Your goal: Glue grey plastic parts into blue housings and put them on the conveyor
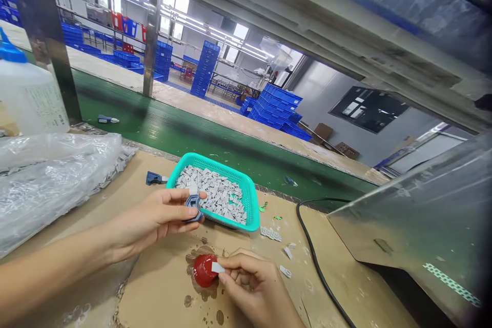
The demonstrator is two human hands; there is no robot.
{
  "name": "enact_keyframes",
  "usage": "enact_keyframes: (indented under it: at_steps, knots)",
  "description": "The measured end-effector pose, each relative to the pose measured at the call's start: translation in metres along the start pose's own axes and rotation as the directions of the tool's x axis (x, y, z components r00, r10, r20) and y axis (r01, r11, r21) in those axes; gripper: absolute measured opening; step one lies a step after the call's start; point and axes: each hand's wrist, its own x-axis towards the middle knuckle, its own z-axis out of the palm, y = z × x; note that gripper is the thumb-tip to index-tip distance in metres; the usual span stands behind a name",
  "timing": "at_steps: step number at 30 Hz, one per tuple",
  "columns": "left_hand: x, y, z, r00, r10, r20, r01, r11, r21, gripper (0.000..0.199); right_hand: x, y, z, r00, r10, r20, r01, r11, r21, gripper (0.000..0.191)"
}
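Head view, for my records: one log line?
left hand: holds blue part | right hand: holds white piece by red cup | basket: many grey pieces

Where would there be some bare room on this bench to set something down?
There seem to be two bare patches: below the left hand, left of the red cup and its wet spots; and between the black cable and metal panel. Small pale pieces crowd the cable's left side.

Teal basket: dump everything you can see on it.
The teal basket looks like plastic: rounded rectangle, broad smooth rim, perforated walls. It sits upright on the brown board, beside the green belt, loaded with small pale gray pieces. The left hand overlaps its near-left edge in view; contact unclear. A navy part lies just left, its pale tip at the rim.
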Motion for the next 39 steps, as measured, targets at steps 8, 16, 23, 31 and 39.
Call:
enact_keyframes:
  at_steps: [8, 16, 23, 31, 39]
  knots:
    - [-0.003, 0.004, 0.008, 1.0, -0.021, -0.018, 0.019, 0.995, -0.094, 0.019, -0.004, -0.007, 0.004, 0.998, 0.017, -0.065, -0.017, 1.0, -0.008, 0.019]
    - [-0.002, 0.002, 0.003, 0.999, -0.03, 0.017, 0.031, 0.996, -0.083, 0.025, -0.007, -0.003, 0.01, 0.995, 0.012, -0.098, -0.01, 1.0, 0.016, 0.018]
    - [-0.002, -0.006, -0.004, 0.999, -0.005, -0.04, 0.005, 1.0, 0.0, 0.039, -0.009, -0.001, 0.011, 0.993, -0.026, -0.118, 0.026, 1.0, 0.004, 0.019]
    - [0.001, -0.01, -0.003, 0.995, 0.099, 0.029, -0.104, 0.939, 0.329, 0.024, -0.009, -0.004, 0.002, 0.987, 0.063, -0.147, -0.019, 0.96, 0.281, 0.015]
    - [-0.012, -0.028, 0.008, 0.979, 0.033, 0.201, -0.12, 0.891, 0.437, 0.029, -0.003, -0.03, -0.018, 0.992, 0.124, -0.031, -0.071, 0.735, 0.674, 0.01]
